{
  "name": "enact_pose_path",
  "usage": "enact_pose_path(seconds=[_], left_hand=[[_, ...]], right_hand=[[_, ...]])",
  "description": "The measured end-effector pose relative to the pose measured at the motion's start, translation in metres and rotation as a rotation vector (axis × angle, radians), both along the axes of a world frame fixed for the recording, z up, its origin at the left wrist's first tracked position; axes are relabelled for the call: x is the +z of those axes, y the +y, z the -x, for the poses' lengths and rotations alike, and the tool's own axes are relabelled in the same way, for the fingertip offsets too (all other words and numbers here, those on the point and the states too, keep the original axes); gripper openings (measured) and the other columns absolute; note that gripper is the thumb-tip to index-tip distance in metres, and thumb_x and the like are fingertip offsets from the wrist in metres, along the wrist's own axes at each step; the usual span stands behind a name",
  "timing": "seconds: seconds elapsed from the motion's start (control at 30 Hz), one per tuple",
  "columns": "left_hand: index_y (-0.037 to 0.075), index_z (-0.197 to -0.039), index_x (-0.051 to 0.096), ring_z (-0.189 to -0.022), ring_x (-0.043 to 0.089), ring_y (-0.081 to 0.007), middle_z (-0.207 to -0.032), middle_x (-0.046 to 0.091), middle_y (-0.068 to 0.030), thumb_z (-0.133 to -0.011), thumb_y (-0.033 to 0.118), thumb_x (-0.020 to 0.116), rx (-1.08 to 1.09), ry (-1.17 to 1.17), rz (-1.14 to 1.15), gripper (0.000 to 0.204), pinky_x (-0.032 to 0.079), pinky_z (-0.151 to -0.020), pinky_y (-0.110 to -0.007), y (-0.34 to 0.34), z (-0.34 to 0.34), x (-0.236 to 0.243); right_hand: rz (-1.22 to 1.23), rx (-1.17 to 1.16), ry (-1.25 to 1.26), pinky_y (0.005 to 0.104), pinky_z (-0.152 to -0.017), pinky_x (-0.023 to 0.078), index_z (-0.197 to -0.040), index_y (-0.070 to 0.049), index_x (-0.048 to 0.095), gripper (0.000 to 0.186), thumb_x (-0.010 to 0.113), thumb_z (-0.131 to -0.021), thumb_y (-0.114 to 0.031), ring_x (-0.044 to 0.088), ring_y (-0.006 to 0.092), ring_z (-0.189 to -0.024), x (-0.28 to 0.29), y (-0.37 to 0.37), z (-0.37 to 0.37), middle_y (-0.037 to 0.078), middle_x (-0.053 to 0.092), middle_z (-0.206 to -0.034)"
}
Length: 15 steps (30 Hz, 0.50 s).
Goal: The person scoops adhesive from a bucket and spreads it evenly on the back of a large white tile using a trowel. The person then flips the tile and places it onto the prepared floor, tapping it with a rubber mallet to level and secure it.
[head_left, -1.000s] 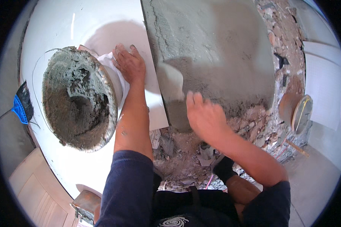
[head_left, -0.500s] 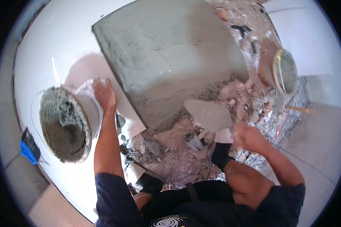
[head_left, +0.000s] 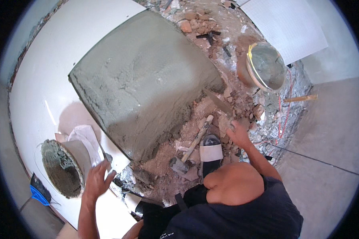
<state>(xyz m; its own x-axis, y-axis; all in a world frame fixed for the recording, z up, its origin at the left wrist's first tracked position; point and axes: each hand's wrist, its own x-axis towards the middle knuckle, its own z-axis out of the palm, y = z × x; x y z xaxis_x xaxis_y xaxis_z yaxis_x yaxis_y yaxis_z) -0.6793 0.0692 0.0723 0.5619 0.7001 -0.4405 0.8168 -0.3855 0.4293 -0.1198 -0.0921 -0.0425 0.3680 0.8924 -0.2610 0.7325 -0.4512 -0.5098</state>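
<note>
My right hand [head_left: 239, 134] is closed on the handle of a trowel [head_left: 220, 104]. Its blade, seen nearly edge-on, is at the near right edge of a grey mortar bed [head_left: 143, 75]. Nothing is in my left hand [head_left: 96, 180], whose fingers are apart beside a mortar-smeared bucket [head_left: 63, 169]. A pale cloth [head_left: 85, 137] lies between that bucket and the mortar, over the large white tile [head_left: 40, 123]. By my right shoe [head_left: 211, 140] lies a mallet [head_left: 196, 140] with a wooden handle and dark head.
A second bucket [head_left: 269, 67] with a yellow band stands on the rubble at the right, near a wooden stick [head_left: 301, 98]. A blue-edged brush [head_left: 40, 195] is at far left. Broken brick [head_left: 186, 26] and a black bracket-like piece [head_left: 208, 37] lie beyond the mortar.
My left hand has let go of the cloth and drawn back toward me. My right hand has moved forward with the trowel, its blade turning from flat to edge-on. The view has shifted right.
</note>
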Motion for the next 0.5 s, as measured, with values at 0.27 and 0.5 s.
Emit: enact_pose_path(seconds=[0.27,0.5], left_hand=[[-0.006,-0.123,0.053,-0.113,0.054,-0.0458,-0.122,0.056,-0.0297,-0.091,0.023,0.059,0.455,0.369,0.184,0.043,0.043,-0.097,-0.047,-0.085,0.083,0.034],[-0.008,-0.128,0.049,-0.112,0.056,-0.0438,-0.119,0.058,-0.0313,-0.096,0.028,0.055,0.755,0.426,0.227,0.048,0.044,-0.097,-0.044,-0.116,0.084,0.009]], right_hand=[[0.195,-0.229,0.119,0.0497,-0.083,0.047,-0.110,0.006,0.057,0.049,0.061,-0.087,-0.038,0.060,0.0475,-0.097,-0.007,-0.015,-0.023,0.032,0.063,-0.098],[0.154,-0.025,0.123,0.0492,-0.083,0.048,-0.111,0.006,0.056,0.051,0.059,-0.089,-0.040,0.060,0.0478,-0.095,0.019,-0.013,-0.044,0.031,0.063,-0.099]])
